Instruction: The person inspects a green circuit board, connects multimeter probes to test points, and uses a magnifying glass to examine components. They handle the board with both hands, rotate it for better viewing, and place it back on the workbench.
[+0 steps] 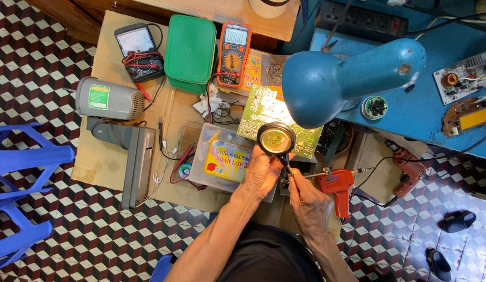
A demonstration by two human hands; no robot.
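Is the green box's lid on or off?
On. The green box shows only a flat lid covering its whole top; nothing inside is visible.

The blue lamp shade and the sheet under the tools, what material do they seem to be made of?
The blue lamp shade looks like painted metal: smooth, slightly glossy, with chipped spots. The sheet under the tools looks like brown cardboard: matte, with a fold line and worn edges.
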